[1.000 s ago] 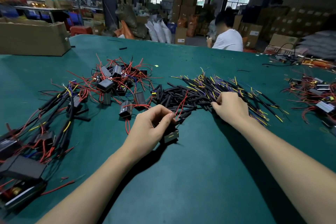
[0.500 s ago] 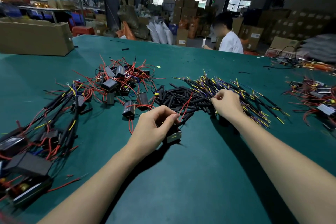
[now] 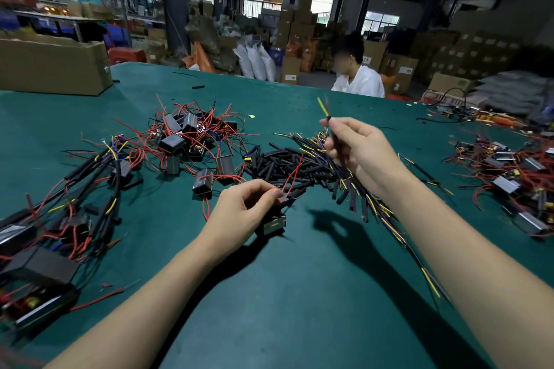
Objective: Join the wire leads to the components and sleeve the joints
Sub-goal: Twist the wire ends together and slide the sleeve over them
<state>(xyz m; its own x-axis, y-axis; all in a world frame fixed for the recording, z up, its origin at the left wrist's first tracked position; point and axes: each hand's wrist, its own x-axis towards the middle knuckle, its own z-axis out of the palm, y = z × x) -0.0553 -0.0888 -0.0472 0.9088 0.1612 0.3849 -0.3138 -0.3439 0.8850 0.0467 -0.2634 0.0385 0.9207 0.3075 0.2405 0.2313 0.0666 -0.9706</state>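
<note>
Wire leads are split between the two hands, just above the middle of the frame. The right hand (image 3: 359,150) is lifted off the green table (image 3: 299,293), and its fingers pinch a thin dark lead (image 3: 325,112) whose yellow tip sticks up past the fingertips; the lead is blurred, so its lower end cannot be made out. Lower and to the left, the left hand (image 3: 242,213) is curled, its thumb and forefinger pinching a red wire (image 3: 292,175) that rises toward the pile of sleeves. Under its fingers a small black component (image 3: 274,223) rests on the table, touching the hand.

Between and behind the hands lies a heap of short black sleeves (image 3: 287,163), and to its right, running under the right forearm toward the lower right of the frame, a spread of dark leads with yellow and purple ends (image 3: 377,207). Left of center sits a tangle of black components with red wires (image 3: 189,141). Along the left edge lie finished harnesses in black sleeving (image 3: 90,189) with larger black boxes at the lower left. More red-wired parts (image 3: 515,177) crowd the right edge. At the upper left a cardboard box (image 3: 54,66) stands on the table, and beyond the far edge a person in a white shirt (image 3: 359,81) sits among stacked cartons.
</note>
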